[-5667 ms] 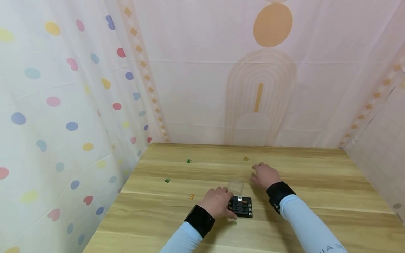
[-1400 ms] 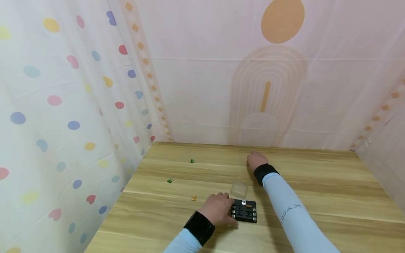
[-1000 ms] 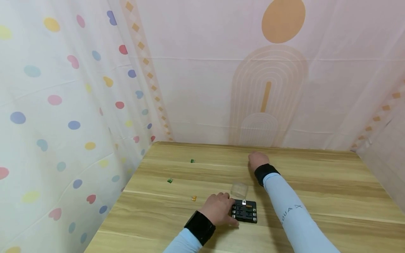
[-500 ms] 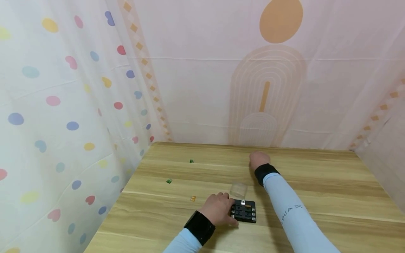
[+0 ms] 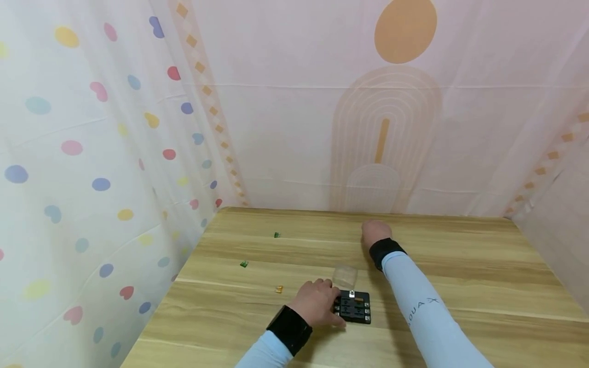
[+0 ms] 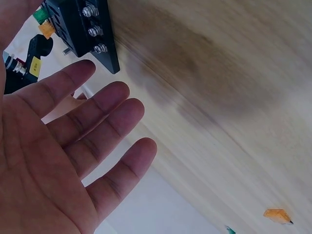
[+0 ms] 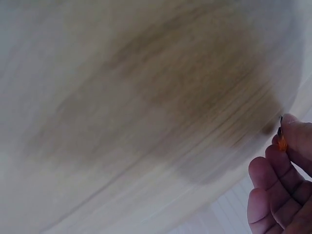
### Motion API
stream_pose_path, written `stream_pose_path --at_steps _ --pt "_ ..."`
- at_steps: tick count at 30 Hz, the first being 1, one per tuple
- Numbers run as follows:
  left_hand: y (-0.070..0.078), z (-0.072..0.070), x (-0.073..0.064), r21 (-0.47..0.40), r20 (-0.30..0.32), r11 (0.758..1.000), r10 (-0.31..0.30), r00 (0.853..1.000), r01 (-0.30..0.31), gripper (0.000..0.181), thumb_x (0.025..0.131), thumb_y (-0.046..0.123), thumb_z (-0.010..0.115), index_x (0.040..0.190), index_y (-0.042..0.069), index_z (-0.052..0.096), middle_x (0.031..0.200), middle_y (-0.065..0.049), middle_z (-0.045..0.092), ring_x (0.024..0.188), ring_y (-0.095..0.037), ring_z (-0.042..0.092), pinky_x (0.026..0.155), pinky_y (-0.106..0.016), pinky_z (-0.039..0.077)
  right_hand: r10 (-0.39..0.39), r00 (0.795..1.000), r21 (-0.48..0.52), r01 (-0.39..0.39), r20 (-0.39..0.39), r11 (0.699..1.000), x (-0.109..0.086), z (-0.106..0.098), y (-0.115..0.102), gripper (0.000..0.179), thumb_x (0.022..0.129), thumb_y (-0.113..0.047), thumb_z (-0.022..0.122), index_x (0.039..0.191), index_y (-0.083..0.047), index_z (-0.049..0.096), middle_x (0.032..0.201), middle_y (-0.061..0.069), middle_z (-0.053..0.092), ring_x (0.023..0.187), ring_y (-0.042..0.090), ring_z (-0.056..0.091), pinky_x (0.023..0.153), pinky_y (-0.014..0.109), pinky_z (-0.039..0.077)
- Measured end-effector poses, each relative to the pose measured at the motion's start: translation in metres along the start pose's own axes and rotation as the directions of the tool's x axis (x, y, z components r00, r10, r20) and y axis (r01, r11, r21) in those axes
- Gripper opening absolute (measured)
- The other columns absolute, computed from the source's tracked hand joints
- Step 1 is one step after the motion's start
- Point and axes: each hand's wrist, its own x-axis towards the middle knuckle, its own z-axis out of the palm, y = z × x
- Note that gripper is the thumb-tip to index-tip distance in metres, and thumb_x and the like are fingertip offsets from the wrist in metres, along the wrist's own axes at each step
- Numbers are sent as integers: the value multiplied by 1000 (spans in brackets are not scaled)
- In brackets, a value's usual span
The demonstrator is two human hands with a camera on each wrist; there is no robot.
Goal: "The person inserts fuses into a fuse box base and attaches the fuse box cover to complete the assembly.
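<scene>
Around the left end of a black fuse block (image 5: 353,307) lies my left hand (image 5: 317,302), thumb and index finger near its corners. Its fingers look relaxed and fairly straight in the left wrist view, where the block (image 6: 78,29) with metal screws stands beside the index fingertip. Contact is hard to tell. A clear cover (image 5: 345,276) is at the block's far side. Farther back on the table, my right hand (image 5: 376,233) pinches a small orange blade fuse (image 7: 282,143) between thumb and index finger. From the head view that fuse is hidden.
Two green blade fuses, one far (image 5: 277,235) and one nearer (image 5: 244,264), lie on the left of the wooden table (image 5: 207,317). Another orange fuse (image 5: 278,289) lies left of my left hand. Patterned curtains (image 5: 285,128) hang behind and beside the table.
Since the oldest frame, my right hand has moved to the table's back, where an orange fuse lay, and now pinches one. My left hand stays at the block. The latest frames differ little.
</scene>
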Motion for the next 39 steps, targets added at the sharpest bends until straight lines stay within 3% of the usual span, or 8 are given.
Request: stream_pose_path --at_steps 7,14,19,24,31,39 --pt "-3 2 4 10 -16 1000 0 1000 0 68 67 68 79 114 19 72 94 3 63 86 -14 59 74 -34 51 -6 1000 10 6 -9 1000 -1 -1 4 18 89 3 57 77 -5 67 80 13 69 75 30 67 61 45 55" --pt "-3 -1 9 -6 15 1000 -5 1000 5 67 67 64 82 116 20 71 101 2 64 90 -14 58 78 -35 51 5 1000 22 -5 0 1000 -3 -5 8 14 89 0 59 80 -5 68 82 12 69 75 28 66 60 45 55" --pt "-3 -2 13 -20 18 1000 -1 1000 1 68 66 62 84 118 20 70 102 2 64 90 -14 58 79 -36 51 -3 1000 41 4 -17 999 -7 -10 9 17 88 -2 64 71 -7 66 73 8 66 67 23 62 58 43 53" --pt "-4 0 15 -14 3 1000 9 1000 -9 68 66 63 83 117 20 71 99 2 64 88 -14 58 77 -34 51 -16 999 57 18 -41 998 -10 -4 9 28 88 3 61 63 -10 60 63 2 59 60 18 52 54 38 50" --pt "-5 0 16 -2 -23 1000 11 1000 -11 66 65 63 83 113 19 71 95 3 64 84 -13 57 71 -32 50 -22 998 28 24 -60 999 -14 -8 4 23 89 5 61 70 -7 66 67 4 61 61 19 54 56 38 50" --pt "-5 -3 19 -15 -8 1000 9 1000 -9 67 66 62 83 115 18 71 97 1 64 85 -13 56 74 -32 50 -23 1000 29 24 -17 999 -18 -17 9 20 91 4 60 75 -6 67 71 5 63 63 18 56 58 36 52"
